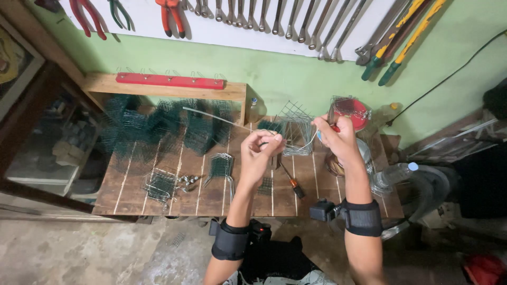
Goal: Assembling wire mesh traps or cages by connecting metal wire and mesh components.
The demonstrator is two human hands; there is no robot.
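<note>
My left hand (260,151) pinches a long thin white wire (216,116) that runs up and left over the wooden workbench (211,192). My right hand (336,134) grips the other end of that wire together with a red-handled tool (335,127), of which little shows. Between and just behind the hands stands a small cage-like piece of grey wire mesh (296,126). Both wrists wear black straps, and a small black device sits on the right one.
Piles of dark green wire mesh (158,126) cover the bench's back left. Bent wire pieces (222,166), a small mesh basket (160,186), a screwdriver (291,182), a red tin (353,112) and a clear bottle (393,174) lie around. Wrenches and pliers hang on the wall.
</note>
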